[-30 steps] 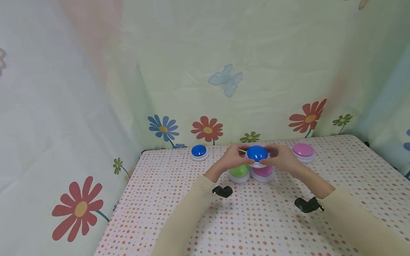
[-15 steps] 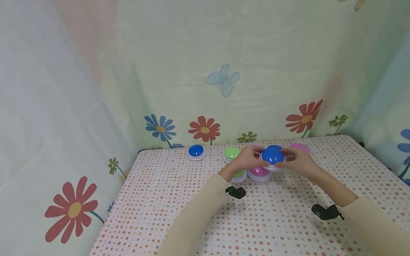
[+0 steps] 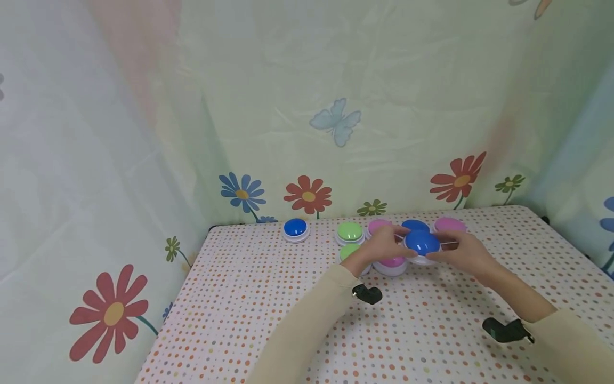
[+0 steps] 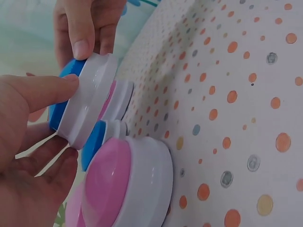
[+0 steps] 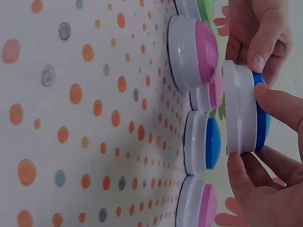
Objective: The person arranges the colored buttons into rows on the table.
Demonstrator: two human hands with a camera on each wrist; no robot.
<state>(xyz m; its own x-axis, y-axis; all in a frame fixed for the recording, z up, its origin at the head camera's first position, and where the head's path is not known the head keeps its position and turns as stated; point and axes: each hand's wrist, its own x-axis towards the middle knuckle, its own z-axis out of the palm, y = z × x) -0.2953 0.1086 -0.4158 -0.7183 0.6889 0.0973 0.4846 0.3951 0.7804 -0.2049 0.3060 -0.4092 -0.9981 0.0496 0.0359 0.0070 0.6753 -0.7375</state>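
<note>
A blue dome push button [image 3: 422, 243] with a white base is held above the table between both hands. My left hand [image 3: 385, 243] pinches its left side; in the left wrist view the thumb [image 4: 52, 90] lies across the blue edge and the fingertips are under the rim. From the right, my right hand [image 3: 466, 254] grips the opposite side, with its thumb [image 5: 277, 101] on the dome's edge. A gap shows between the base and the table in the right wrist view. Just left of the held button, a pink button [image 5: 207, 52] stands on the table.
Behind it, a back row on the dotted table [image 3: 268, 320] holds a blue button [image 3: 295, 228], a green one [image 3: 350, 232], a pink one [image 3: 378, 225], another blue one [image 3: 415, 225] and a pink one [image 3: 450, 224]. A second green button [image 3: 348, 250] sits in front. A fabric backdrop [image 3: 268, 133] rises behind.
Both hands have carried the blue button rightward and lower, from above the front green and pink buttons to the right of the pink one. Back-row buttons have come into view.
</note>
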